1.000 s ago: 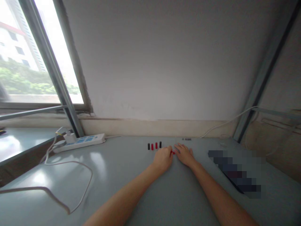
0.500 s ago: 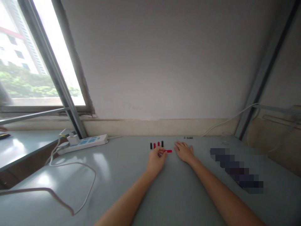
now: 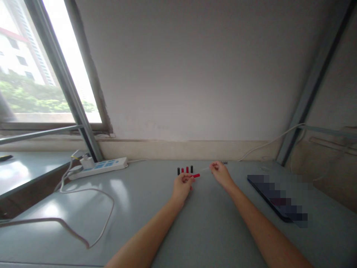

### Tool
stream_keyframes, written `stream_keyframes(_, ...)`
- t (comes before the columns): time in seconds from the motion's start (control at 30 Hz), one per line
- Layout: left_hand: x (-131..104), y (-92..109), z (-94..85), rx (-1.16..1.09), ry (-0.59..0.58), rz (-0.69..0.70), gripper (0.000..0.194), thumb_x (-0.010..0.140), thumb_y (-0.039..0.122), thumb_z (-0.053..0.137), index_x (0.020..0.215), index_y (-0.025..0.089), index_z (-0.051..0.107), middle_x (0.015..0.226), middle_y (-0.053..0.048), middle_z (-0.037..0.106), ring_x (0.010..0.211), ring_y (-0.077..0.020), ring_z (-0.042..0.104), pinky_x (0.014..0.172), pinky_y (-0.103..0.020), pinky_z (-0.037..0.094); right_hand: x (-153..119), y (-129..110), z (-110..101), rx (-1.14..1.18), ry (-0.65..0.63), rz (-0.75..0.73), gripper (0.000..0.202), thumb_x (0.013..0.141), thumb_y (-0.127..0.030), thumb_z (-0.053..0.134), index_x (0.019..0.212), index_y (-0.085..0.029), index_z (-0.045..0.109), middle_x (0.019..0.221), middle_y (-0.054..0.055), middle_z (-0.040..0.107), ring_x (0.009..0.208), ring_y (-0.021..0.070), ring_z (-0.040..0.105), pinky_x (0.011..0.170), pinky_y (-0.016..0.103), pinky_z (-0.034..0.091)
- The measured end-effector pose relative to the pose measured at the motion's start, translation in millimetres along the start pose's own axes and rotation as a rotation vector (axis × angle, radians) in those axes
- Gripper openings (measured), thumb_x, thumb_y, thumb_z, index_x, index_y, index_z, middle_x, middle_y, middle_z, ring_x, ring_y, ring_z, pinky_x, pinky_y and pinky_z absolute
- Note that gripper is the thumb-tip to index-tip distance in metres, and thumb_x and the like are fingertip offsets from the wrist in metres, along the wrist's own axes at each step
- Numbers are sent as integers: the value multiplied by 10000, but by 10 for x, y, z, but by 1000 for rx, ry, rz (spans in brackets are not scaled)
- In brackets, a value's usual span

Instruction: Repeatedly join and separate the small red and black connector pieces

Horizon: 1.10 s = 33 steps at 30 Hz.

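Note:
My left hand [image 3: 182, 188] is closed on a small red cylinder [image 3: 196, 175], which sticks out to the right between thumb and fingers. Just behind that hand, small cylinders stand in a row on the table: a black one [image 3: 178, 171] at the left, two red ones, one of them [image 3: 187, 169] near the middle, and another black one [image 3: 192, 169] at the right. My right hand [image 3: 220, 173] pinches a thin, clear, stick-like piece [image 3: 205, 169] that points left toward the red cylinder without touching it. Small dark bits [image 3: 224, 162] lie behind my right hand.
A white power strip [image 3: 104, 168] with a plug and a loose cable [image 3: 113, 206] lies on the left of the grey table [image 3: 134, 230]. A dark, partly pixelated flat object [image 3: 275, 201] lies at the right. The wall rises behind.
My right hand has risen from lying spread on the table and closed on the clear piece. The red cylinder in my left hand has tilted slightly up at its right end.

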State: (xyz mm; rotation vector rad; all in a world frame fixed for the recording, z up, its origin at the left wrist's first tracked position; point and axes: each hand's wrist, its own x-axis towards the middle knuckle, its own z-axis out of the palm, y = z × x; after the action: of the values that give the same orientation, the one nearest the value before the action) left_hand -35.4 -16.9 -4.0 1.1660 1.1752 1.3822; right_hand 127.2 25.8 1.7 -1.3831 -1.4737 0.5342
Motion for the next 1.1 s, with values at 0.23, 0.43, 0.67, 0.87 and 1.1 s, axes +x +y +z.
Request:
stream_keyframes(0.23, 10, 11, -1, -17, 10, -16, 61, 653, 99, 576, 680, 122, 526, 525, 25, 578, 353, -38, 425, 370, -161, 344, -62, -83, -1, 220, -116, 97, 107, 676, -281, 489, 626, -193, 454, 485, -54, 442, 425, 78, 386, 433, 205, 301)
stream_keyframes(0.43, -19, 49, -22, -22, -18, -70, 76, 667, 153, 591, 692, 125, 525, 577, 6, 616, 318, -28, 413, 344, -161, 303, -109, -104, -17, 297, -177, 177, 130, 666, -294, 519, 631, -189, 451, 481, -63, 444, 416, 66, 377, 435, 202, 290)
stream_keyframes(0.67, -14, 52, -49, -22, -55, -118, 114, 680, 210, 592, 709, 121, 528, 668, -29, 652, 331, -24, 431, 331, -156, 252, -126, -86, -24, 313, -275, 175, 143, 688, -309, 511, 651, -188, 444, 491, -65, 450, 412, 59, 379, 441, 200, 293)
stream_keyframes(0.87, -35, 70, -38, -29, -85, -91, 114, 684, 212, 585, 729, 121, 534, 664, -28, 650, 336, -24, 433, 341, -156, 264, -152, -99, -9, 276, -390, 126, 196, 684, -359, 531, 654, -178, 460, 503, -53, 474, 431, 62, 406, 441, 195, 307)
stream_keyframes(1.1, -70, 116, -20, 1, -91, -78, 78, 700, 177, 570, 730, 114, 534, 589, -2, 621, 331, -27, 429, 365, -160, 341, -242, -150, 25, 244, -690, 67, 196, 675, -348, 559, 700, -170, 479, 527, -41, 534, 460, 68, 455, 442, 181, 300)
